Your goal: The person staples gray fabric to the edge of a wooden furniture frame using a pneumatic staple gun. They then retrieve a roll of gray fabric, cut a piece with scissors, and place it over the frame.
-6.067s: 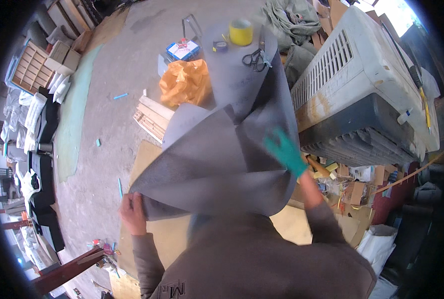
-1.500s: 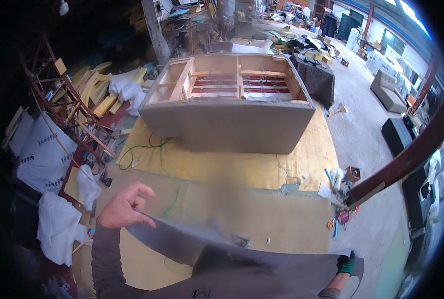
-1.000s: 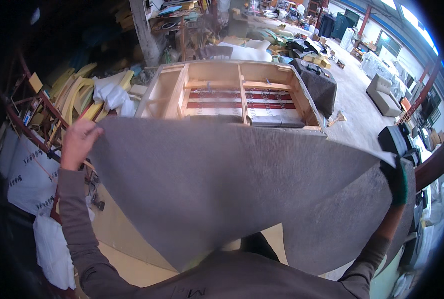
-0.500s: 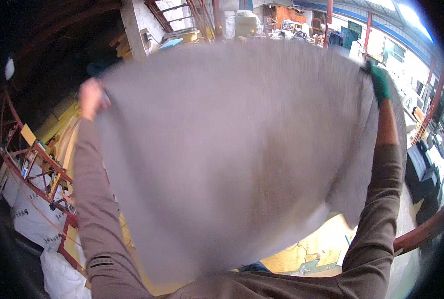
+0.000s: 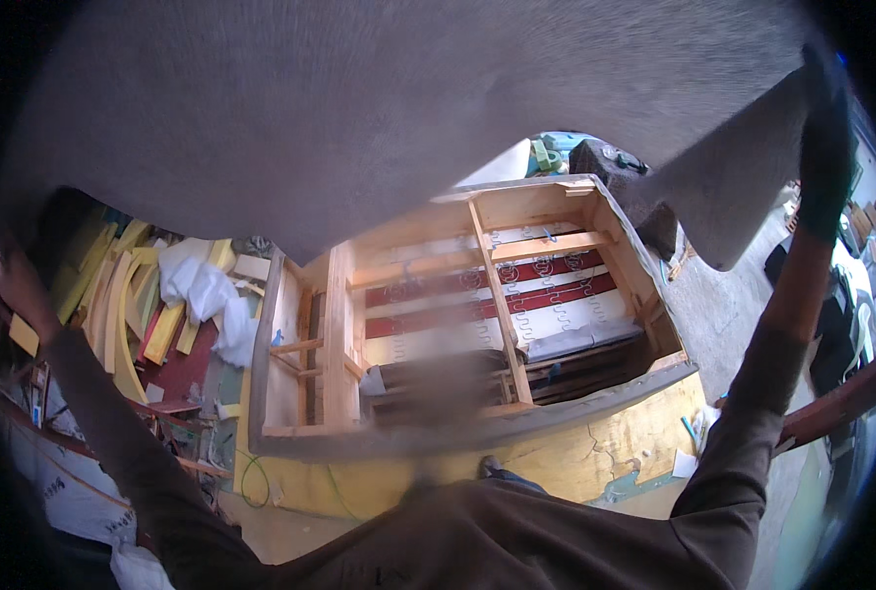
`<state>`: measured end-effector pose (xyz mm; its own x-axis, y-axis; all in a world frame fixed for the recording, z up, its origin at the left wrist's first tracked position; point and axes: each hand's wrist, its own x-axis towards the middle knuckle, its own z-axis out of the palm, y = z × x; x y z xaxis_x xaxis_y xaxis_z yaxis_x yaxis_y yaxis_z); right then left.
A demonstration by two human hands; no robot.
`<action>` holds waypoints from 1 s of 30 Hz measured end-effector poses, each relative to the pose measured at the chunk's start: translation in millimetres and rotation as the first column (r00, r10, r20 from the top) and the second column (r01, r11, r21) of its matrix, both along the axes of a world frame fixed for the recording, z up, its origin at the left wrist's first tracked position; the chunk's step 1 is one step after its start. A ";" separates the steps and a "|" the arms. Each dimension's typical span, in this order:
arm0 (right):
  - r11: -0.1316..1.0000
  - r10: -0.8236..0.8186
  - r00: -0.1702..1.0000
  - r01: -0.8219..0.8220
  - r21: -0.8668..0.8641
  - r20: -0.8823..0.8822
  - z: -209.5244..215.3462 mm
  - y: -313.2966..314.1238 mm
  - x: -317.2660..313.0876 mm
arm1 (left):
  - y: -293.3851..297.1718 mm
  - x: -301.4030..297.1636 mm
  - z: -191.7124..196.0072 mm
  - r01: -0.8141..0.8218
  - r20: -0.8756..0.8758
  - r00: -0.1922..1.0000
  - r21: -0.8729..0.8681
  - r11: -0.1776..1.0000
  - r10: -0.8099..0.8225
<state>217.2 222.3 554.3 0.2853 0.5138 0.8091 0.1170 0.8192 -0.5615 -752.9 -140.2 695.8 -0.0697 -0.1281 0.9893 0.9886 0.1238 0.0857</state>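
Note:
A large grey sheet of fabric (image 5: pixel 359 88) spreads raised across the upper view, its lower edge hanging. High at the far right, my gloved right hand (image 5: pixel 826 138), in shadow, is closed on the sheet's right part. My bare left hand (image 5: pixel 17 280) is far out to the left, closed at the fabric's dark left edge; its fingertips are partly hidden in shadow. Below the sheet, between my arms, lies a wooden furniture frame (image 5: pixel 492 295) with zigzag springs, red and white strips inside and grey cloth round its rim. The sheet hides its far left part.
Under the frame is a worn yellow board or platform (image 5: pixel 566 442). Yellow foam strips (image 5: pixel 113 305) and a crumpled white sheet (image 5: pixel 197 285) pile up at the left. A red-brown metal bar (image 5: pixel 841 403) crosses at the right. Dark wrapped bundles (image 5: pixel 610 177) stand behind the frame.
Both hands have swung outward and the fabric has risen, uncovering the wooden frame beneath. The view has tipped downward.

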 end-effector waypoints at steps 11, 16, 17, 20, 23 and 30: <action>0.725 0.112 0.992 -0.117 -0.678 -0.051 -275.3 -103.2 -164.6 | -32.9 -80.4 -375.7 -0.176 0.187 0.929 -0.532 0.828 0.318; 0.591 0.043 0.924 -0.329 -0.737 -0.379 -364.9 -102.0 -213.3 | -8.7 -64.7 -476.4 -0.033 0.439 0.810 -0.628 0.777 0.389; 0.566 0.032 0.898 -0.379 -0.732 -0.439 -384.1 -100.5 -220.9 | -4.2 -63.8 -493.2 -0.004 0.471 0.795 -0.627 0.779 0.383; 0.554 -0.013 0.851 -0.430 -0.713 -0.524 -444.3 -101.9 -221.8 | 1.1 -58.7 -545.7 0.060 0.505 0.796 -0.613 0.788 0.332; 0.399 -0.121 0.771 -0.540 -0.741 -0.626 -500.7 -103.4 -211.5 | 1.2 -57.4 -589.3 0.129 0.578 0.732 -0.638 0.759 0.361; 0.271 -0.123 0.579 -0.762 -0.588 -0.806 -589.2 -142.0 -184.9 | -25.2 -55.5 -656.2 0.207 0.691 0.597 -0.624 0.754 0.408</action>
<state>32.3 80.3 -34.9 0.0090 0.8764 -0.4815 -0.7198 -0.3285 -0.6116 -808.5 -165.4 39.5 -0.8350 0.3847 0.3935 0.5493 0.5407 0.6371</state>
